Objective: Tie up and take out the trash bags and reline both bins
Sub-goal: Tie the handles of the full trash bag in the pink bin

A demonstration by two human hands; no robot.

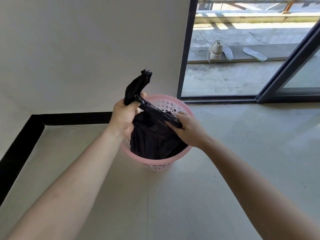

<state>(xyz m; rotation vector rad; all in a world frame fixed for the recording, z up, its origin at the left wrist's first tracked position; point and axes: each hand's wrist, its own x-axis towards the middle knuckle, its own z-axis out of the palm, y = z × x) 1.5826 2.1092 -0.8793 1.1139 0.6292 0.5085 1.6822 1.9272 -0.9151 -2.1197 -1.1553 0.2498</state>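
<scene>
Trash bag (152,137), black and thin, sits inside the pink bin (174,101), which stands on the floor (173,196) near the wall (86,49) and close to the sliding door (285,78). I have the bag's mouth gathered into two twisted tails. My left hand (125,116) is clenched round the spot where they cross, with one tail (136,85) sticking up past my thumb. My right hand (187,129) pinches the far end of the other tail (155,110), drawn taut across the bin's opening. I judge I am partway through the knot: nothing is cinched yet, and the bag is not lifted out.

Here is what worries me. The film looks flimsy, so a hard tug with my right hand could stretch or tear the tail at the crossing. If my left grip loosens, the twist will unwind and the mouth will fall open, letting out whatever is inside; I cannot see the contents. The upright tail looks short, so a knot made with it may slip loose once the weight hangs from it. The bin looks like light perforated plastic, so pulling up before the knot holds could drag or tip it. The bag might also snag on the holes and rip on the way out.
</scene>
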